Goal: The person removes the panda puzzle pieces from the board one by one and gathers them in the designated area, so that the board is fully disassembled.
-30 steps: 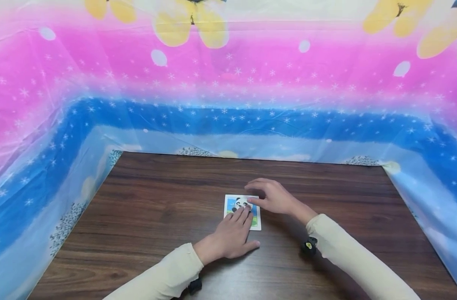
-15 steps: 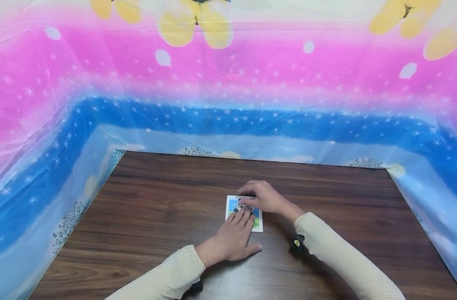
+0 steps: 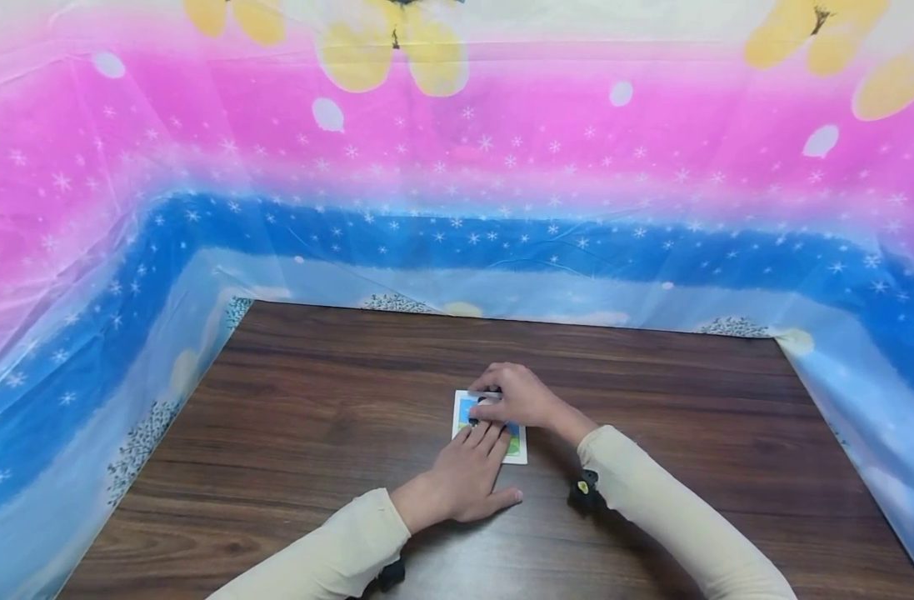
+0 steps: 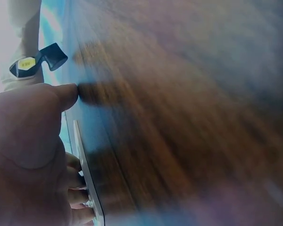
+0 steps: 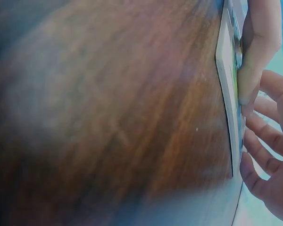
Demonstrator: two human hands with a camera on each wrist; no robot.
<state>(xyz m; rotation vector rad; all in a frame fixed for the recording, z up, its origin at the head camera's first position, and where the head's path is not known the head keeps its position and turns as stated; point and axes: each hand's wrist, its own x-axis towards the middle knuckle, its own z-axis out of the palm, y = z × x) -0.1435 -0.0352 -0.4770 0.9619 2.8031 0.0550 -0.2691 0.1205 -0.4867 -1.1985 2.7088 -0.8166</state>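
Showing white-bordered picture board [image 3: 516, 448] flat on desk [image 3: 299, 433], its near half beneath released, straight-fingered left grip [image 3: 467, 477], its far edge beneath curved right grip [image 3: 522, 395], pinching or not impossible to tell.

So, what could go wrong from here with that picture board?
If the left hand lifts off, the picture board beneath it might slide on the table. The right hand covers much of the picture board's far part, so a slip there could go unseen. The hands are so close they might bump.
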